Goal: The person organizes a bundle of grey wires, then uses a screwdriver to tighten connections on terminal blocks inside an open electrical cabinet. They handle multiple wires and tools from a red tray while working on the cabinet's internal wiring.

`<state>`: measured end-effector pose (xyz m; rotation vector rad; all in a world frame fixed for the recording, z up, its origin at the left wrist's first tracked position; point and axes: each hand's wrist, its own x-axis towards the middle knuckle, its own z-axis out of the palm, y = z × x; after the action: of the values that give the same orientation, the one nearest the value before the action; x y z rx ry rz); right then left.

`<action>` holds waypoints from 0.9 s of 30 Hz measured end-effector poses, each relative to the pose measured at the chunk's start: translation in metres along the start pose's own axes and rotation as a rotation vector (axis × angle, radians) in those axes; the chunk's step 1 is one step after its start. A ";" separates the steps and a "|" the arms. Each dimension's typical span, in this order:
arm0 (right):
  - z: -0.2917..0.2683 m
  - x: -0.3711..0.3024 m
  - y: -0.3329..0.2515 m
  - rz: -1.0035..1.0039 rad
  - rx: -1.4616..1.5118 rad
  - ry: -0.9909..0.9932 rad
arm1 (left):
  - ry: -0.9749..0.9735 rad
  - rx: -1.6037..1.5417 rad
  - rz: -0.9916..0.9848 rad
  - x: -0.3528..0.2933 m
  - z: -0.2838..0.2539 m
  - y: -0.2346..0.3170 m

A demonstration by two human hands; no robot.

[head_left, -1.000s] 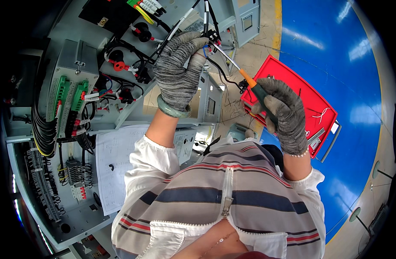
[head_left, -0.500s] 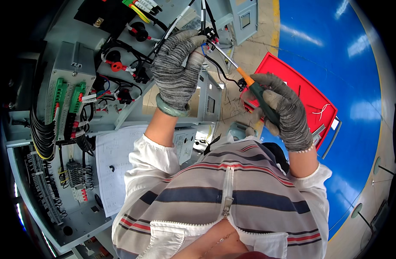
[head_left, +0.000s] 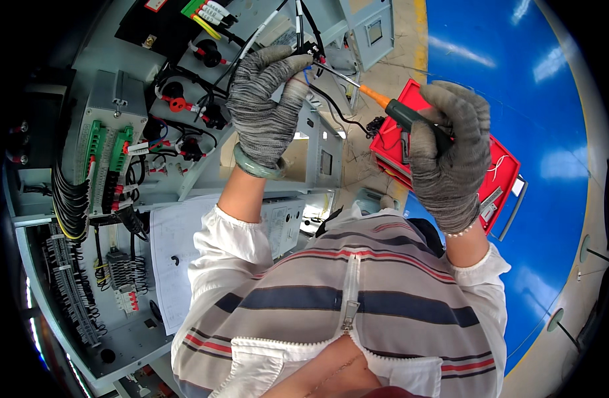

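"Screwdriver [head_left: 380,99], where was it, and why slanted so?"

"It ran from the right hand [head_left: 453,156] up to the small black block [head_left: 310,49], probably so that it could reach the block from the side. Thumb and fingers held the handle [head_left: 410,119] loosely, partly open, perhaps for easy turning."

"And the left hand [head_left: 264,109]?"

"Its fingers were curled close at the block, perhaps to steady it; what exactly they pinched, I could not tell."

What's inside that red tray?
The red tray holds a thin white strip and a grey metallic piece. The gloved right hand and screwdriver block its middle; anything there is hidden.
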<state>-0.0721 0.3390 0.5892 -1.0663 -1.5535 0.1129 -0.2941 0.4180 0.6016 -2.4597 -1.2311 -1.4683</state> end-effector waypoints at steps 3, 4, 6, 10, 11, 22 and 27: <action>0.008 -0.012 0.009 -0.126 0.020 0.154 | -0.024 0.042 0.039 0.009 0.001 0.007; 0.008 -0.013 0.009 -0.111 0.030 0.177 | -0.037 0.070 0.048 0.014 0.002 0.009; 0.010 -0.013 0.009 -0.044 0.090 0.196 | -0.112 0.075 0.019 0.019 0.003 0.005; 0.017 -0.020 0.011 0.157 0.295 0.206 | -0.221 0.217 0.109 0.027 0.002 0.007; 0.015 -0.017 0.008 0.195 0.296 0.212 | -0.231 0.071 0.018 0.028 0.000 0.005; 0.011 -0.016 0.010 -0.073 0.079 0.254 | -0.328 -0.040 -0.214 0.040 -0.017 0.000; 0.016 -0.019 0.014 -0.048 0.108 0.257 | -0.344 -0.040 -0.220 0.039 -0.017 -0.003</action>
<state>-0.0796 0.3417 0.5624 -0.9199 -1.3248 0.0249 -0.2987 0.4372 0.6398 -2.7651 -1.5889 -1.1450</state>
